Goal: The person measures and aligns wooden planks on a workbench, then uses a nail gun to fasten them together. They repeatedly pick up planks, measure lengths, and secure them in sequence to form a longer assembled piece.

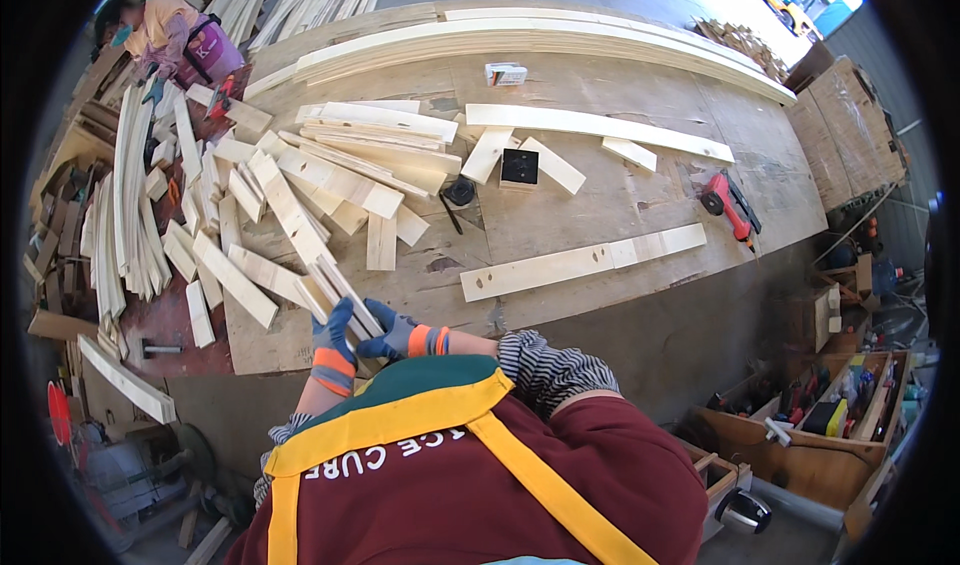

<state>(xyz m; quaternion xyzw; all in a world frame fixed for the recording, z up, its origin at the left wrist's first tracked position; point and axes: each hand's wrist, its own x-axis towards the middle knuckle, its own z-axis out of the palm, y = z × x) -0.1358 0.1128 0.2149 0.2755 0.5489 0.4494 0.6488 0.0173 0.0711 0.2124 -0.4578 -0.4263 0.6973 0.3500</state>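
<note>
A big plywood tabletop (600, 215) in a workshop is strewn with cut wood. At its near edge, both gloved hands grip a bundle of thin slats (335, 290): the left hand (333, 343) wraps it from below, and the right hand (395, 337) closes on it just beside. Short boards (300, 195) lie beyond; a red power tool (730, 203) sits well apart.

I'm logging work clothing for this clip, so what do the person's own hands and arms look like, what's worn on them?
Both the left hand and the right hand wear blue gloves with orange cuffs edged in grey. The right arm shows a black-and-white striped sleeve; the same striped fabric peeks out at the left elbow.
</note>
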